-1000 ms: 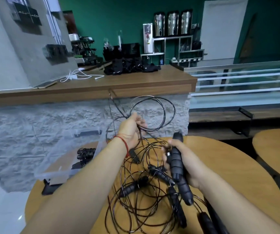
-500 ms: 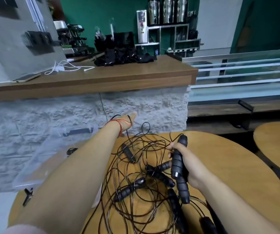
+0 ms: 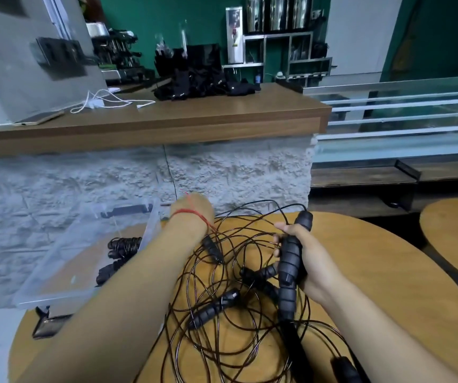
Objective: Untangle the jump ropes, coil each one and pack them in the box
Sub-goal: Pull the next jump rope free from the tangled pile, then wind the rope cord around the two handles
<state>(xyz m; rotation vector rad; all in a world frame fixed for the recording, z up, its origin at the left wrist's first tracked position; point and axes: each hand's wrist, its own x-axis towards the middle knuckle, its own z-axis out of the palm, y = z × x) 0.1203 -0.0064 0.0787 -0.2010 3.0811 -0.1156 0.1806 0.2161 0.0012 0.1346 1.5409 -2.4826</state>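
A tangle of thin black jump ropes (image 3: 222,313) lies on the round wooden table (image 3: 374,272), with loose black handles (image 3: 214,308) among the loops. My right hand (image 3: 316,261) grips a pair of black handles (image 3: 288,272) upright over the tangle. A cord arcs from their top towards my left hand (image 3: 194,208). That hand reaches over the table's far edge, a red string round its wrist. Its fingers are hidden behind its back. A clear plastic box (image 3: 42,297) stands at the left. A coiled rope (image 3: 124,246) lies in it.
A stone-faced counter with a wooden top (image 3: 194,125) rises just behind the table. A second round table (image 3: 457,239) stands at the right. A black clip (image 3: 48,324) sits by the box's near corner.
My left hand has come down from holding raised loops of cord and stretched forward past the tangle. The loops have dropped onto the table. My right hand keeps hold of the handles.
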